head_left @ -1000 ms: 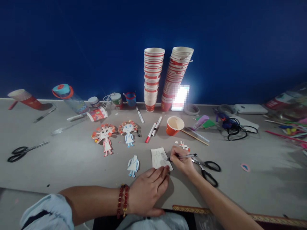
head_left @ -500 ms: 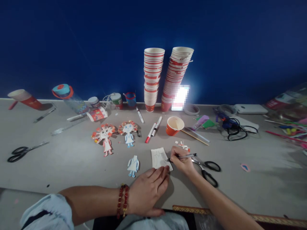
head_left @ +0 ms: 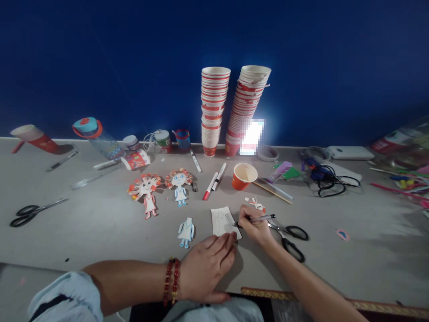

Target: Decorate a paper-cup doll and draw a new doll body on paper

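My right hand point(head_left: 255, 226) is closed round a pen point(head_left: 263, 218), its tip at a small white piece of paper point(head_left: 221, 219) with a drawn outline on it. My left hand point(head_left: 208, 267) lies flat, fingertips pressing the lower edge of that paper. Left of the paper is a cut-out paper body point(head_left: 186, 232) with a blue-edged dress and no head. Beyond it lie two paper dolls, one red-edged doll point(head_left: 147, 194) and one blue-edged doll point(head_left: 180, 187). Black-handled scissors point(head_left: 291, 239) rest just right of my right hand, their blades partly hidden.
Two tall stacks of paper cups point(head_left: 214, 112) stand by the blue wall, with a bright blurred screen point(head_left: 252, 137) beside them. Nearer are a cut orange cup point(head_left: 244, 176), markers point(head_left: 218, 176) and paper scraps point(head_left: 256, 205). More scissors point(head_left: 30, 214) and a water bottle point(head_left: 98, 136) sit left.
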{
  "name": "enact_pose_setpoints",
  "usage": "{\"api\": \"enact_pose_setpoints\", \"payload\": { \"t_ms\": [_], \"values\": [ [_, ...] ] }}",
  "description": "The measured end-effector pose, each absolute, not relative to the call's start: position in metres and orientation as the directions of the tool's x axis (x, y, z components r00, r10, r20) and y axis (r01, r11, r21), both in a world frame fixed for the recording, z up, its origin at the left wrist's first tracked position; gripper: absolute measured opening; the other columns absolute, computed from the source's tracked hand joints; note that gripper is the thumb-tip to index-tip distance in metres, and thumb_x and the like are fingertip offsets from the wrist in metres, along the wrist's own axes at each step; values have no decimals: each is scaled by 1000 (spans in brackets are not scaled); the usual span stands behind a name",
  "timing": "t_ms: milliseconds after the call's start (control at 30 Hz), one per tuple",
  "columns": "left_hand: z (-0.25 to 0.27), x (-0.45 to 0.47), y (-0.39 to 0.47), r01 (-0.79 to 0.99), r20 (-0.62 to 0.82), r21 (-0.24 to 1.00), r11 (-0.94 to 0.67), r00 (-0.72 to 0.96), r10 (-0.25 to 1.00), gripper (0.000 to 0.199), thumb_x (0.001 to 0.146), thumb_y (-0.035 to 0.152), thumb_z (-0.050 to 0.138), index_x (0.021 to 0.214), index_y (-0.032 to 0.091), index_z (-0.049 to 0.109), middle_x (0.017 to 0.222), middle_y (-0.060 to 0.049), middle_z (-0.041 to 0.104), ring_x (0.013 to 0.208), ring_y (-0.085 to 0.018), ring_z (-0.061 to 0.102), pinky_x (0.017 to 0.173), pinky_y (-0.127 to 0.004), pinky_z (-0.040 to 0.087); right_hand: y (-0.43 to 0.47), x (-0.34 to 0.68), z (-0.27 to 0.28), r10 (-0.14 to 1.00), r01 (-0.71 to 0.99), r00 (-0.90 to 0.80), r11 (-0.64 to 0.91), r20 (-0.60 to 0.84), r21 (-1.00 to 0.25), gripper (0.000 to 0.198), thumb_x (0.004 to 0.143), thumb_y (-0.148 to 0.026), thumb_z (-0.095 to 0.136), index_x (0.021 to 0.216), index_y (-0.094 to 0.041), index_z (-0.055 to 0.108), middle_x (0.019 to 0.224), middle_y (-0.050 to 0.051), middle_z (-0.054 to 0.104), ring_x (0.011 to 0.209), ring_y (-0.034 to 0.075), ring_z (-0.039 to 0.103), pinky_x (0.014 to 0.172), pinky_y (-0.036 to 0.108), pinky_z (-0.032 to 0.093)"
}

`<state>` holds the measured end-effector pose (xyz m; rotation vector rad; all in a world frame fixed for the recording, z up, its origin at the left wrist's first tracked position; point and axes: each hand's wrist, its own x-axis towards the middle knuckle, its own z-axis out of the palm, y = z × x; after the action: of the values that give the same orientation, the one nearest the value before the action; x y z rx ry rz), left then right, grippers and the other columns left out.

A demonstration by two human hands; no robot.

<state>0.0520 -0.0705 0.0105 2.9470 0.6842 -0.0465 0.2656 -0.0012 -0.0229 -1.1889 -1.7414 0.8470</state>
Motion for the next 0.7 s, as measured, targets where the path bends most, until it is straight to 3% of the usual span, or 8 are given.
{"api": "enact_pose_setpoints", "payload": {
  "t_ms": [700],
  "values": [
    [12, 52, -70, 438, -53, 90, -895, 899, 434, 92, 88, 68, 48, 146, -1, 31, 159, -29, 19, 142, -37, 30, 113, -42, 21, -2, 266, -23, 953, 357, -177, 294, 245, -886, 19, 72, -18, 48, 55, -23, 39, 51, -5, 39, 50, 13, 35, 49, 27, 27]
  ]
}}
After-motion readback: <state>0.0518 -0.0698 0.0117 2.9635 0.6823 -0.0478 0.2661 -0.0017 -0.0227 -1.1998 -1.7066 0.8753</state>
